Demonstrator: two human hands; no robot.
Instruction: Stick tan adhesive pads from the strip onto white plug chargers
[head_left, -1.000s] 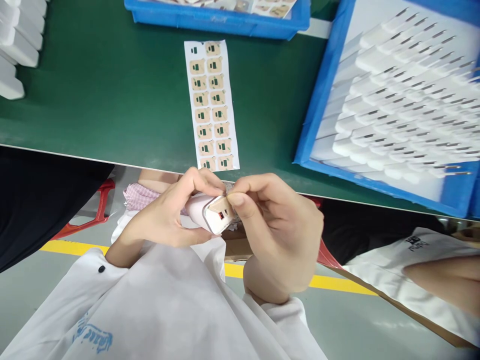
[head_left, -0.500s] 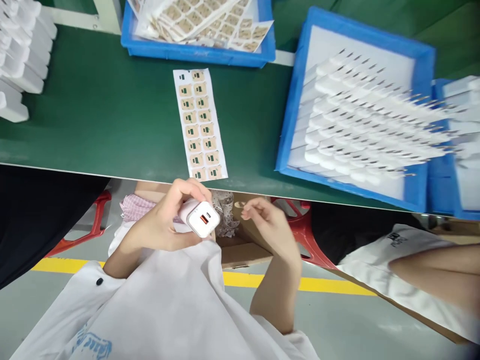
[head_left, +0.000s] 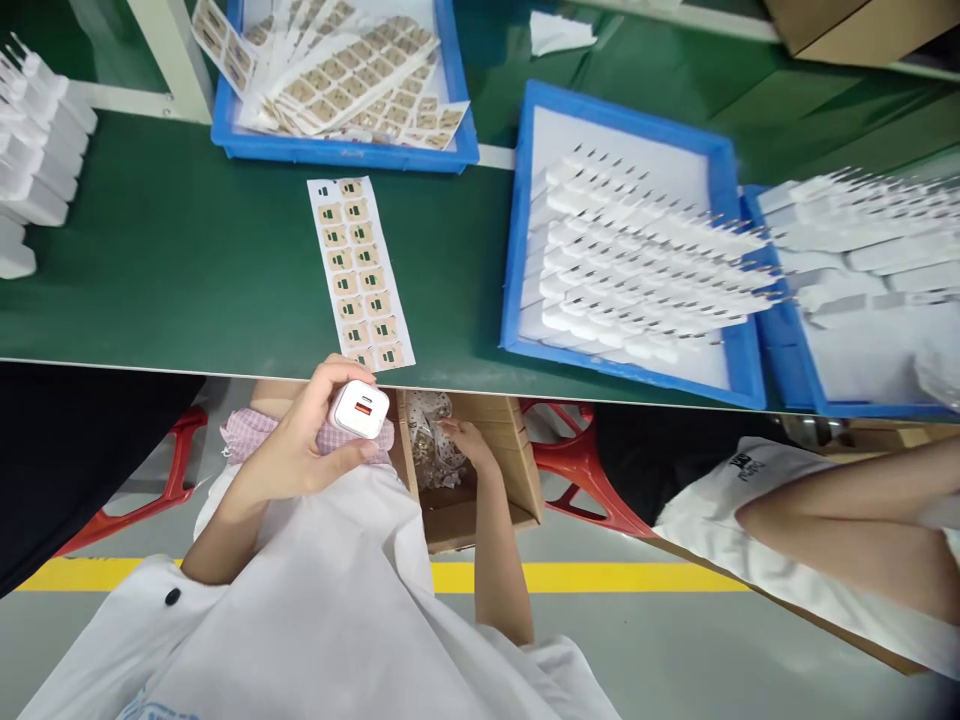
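Observation:
A white USB wall charger [head_left: 361, 409] is held in my left hand [head_left: 304, 455], just below the table's front edge. Its end with two ports, one of them orange-red inside, faces up toward me; fingers and thumb clasp its sides. My right hand [head_left: 471, 446] is lowered over an open cardboard box [head_left: 517, 455] beneath the table, fingers loosely apart near crumpled clear wrapping [head_left: 435, 440]. I see nothing held in it. On the green table, a white sheet of tan stickers [head_left: 361, 275] with dark cutouts lies ahead of my left hand.
A blue tray [head_left: 352, 153] at the back holds more sticker sheets. Rows of white chargers with metal prongs up fill another blue tray [head_left: 512, 300]; further chargers [head_left: 862, 240] stand at far right and left. A red stool [head_left: 577, 455] and another person's arm [head_left: 847, 500] are at right.
My right hand has moved down into the box; the small tan piece at its fingertips no longer shows. My left hand still holds the charger. The whole view has shifted.

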